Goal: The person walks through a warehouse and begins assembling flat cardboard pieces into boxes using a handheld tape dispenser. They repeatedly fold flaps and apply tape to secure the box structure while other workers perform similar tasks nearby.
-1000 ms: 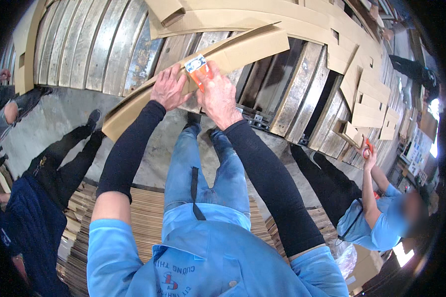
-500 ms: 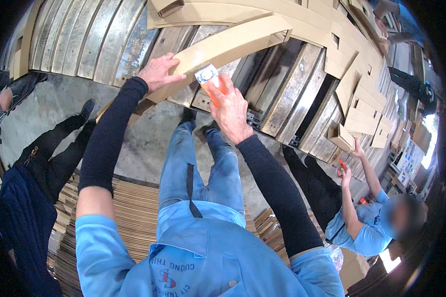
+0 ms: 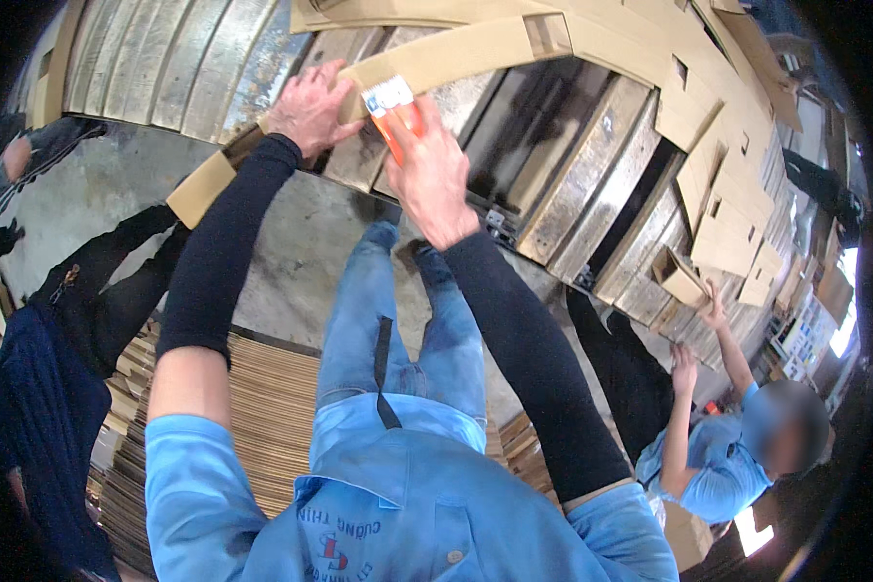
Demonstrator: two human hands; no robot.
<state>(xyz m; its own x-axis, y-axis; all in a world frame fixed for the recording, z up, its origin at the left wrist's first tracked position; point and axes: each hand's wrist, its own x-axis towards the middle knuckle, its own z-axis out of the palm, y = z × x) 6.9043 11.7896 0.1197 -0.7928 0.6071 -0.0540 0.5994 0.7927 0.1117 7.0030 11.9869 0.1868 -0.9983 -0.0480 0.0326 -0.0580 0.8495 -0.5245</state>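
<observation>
A long, narrow cardboard box (image 3: pixel 446 58) lies slantwise over the near edge of the slatted table, its right end uncovered and its left end jutting past the edge. My left hand (image 3: pixel 310 109) grips the box near its middle, fingers bent over the top. Beside it, my right hand (image 3: pixel 429 170) is closed around an orange tape dispenser (image 3: pixel 394 116) with a pale toothed front. The dispenser's front is up against the box's near side, just right of my left fingers. Whether tape runs from it I cannot tell.
Flat cardboard sheets (image 3: pixel 640 48) cover the table's far and right side. Gaps open between the worn slats (image 3: pixel 592 160). A co-worker (image 3: pixel 713 441) at right reaches toward a small cardboard box (image 3: pixel 679 278). Another person (image 3: pixel 44 407) stands at left. Stacked cardboard (image 3: pixel 272 398) lies behind me.
The long box has turned, its open right end now facing me more. My right hand and the dispenser have moved left and slightly up. My left hand has shifted up the box, fingers more bent.
</observation>
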